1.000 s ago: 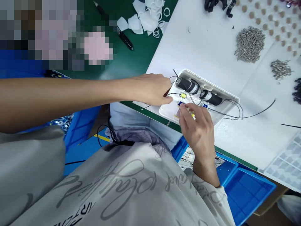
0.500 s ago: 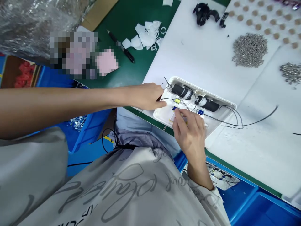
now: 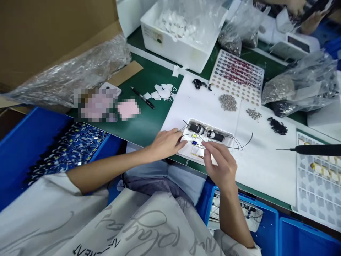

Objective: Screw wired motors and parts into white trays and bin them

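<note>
A white plastic housing (image 3: 183, 152) lies at the table's near edge. It contains two black cylinders (image 3: 196, 128), a yellow part (image 3: 194, 136), a small blue part (image 3: 194, 143) and thin black wires (image 3: 241, 146). My left hand (image 3: 167, 143) grips the housing's left edge, fingers bent over it, with the thumb along the near side. Over the near right part of the housing is my right hand (image 3: 222, 161), its fingers bent together and fingertips close to the blue part and a wire. What those fingertips hold is too small to make out.
Screw piles (image 3: 228, 102), black pieces (image 3: 277, 126) and a pen (image 3: 142, 97) lie beyond. A black screwdriver (image 3: 314, 150) points in from the right above a compartment tray (image 3: 317, 199). A white bin (image 3: 176, 49) stands behind; blue bins (image 3: 269, 209) sit below. A co-worker's hand (image 3: 295, 6) shows far right.
The head view has lifted and widened, showing more of the table. My right hand's fingertips have drawn back slightly right from the blue part. My left hand stays at the housing's left edge.
</note>
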The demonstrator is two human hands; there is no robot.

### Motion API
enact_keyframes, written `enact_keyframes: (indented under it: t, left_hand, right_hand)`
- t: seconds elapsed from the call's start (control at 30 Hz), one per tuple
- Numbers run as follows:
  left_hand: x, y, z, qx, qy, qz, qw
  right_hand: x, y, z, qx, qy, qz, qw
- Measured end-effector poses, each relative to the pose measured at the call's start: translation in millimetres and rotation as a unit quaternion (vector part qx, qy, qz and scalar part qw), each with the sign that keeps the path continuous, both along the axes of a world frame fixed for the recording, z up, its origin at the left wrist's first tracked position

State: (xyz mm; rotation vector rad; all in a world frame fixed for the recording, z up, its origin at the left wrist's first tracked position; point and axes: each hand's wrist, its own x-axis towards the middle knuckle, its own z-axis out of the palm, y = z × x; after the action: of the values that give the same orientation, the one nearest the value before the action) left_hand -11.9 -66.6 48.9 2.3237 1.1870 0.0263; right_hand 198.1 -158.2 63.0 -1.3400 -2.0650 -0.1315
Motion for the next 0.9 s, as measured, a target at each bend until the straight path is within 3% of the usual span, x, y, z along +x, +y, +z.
enact_keyframes:
  t: [0.1,0.23,0.33,0.47,0.63,0.7,0.8,0.83,0.9]
  left_hand:
    - [-12,-18,-15.9,0.055,-0.11,0.023,0.992]
    - [-35,-40,-33.6,0.216,-0.252,0.066,0.941]
    - [-58,-49,-42.7,0.322,-0.251,0.101,0.907]
    - [-93,-38,-49.4,0.375,-0.202,0.16,0.89]
    - [-128,-4,-52.1,0.416,-0.113,0.229,0.873]
    - [-136,7,-54.0,0.394,-0.084,0.248,0.881]
    - [-141,16,-60.3,0.344,-0.066,0.27,0.897]
    - [-141,18,-63.0,0.328,-0.067,0.273,0.902]
    - [-141,19,-67.8,0.301,-0.076,0.276,0.91]
  right_hand:
    - [-19,51,26.1,-0.011,0.001,0.047,0.999]
    - [-78,139,43.1,-0.196,-0.089,0.049,0.975]
    - [-136,193,32.9,-0.285,-0.228,0.033,0.93]
    - [-195,233,5.0,-0.294,-0.296,0.023,0.909]
    - [-206,253,-14.3,-0.301,-0.34,0.019,0.891]
    - [-197,257,-14.7,-0.274,-0.303,0.056,0.911]
    - [-182,264,-12.9,-0.251,-0.112,0.124,0.953]
    - [-179,266,-12.6,-0.271,-0.028,0.144,0.951]
    - [-179,268,-13.2,-0.341,0.112,0.163,0.919]
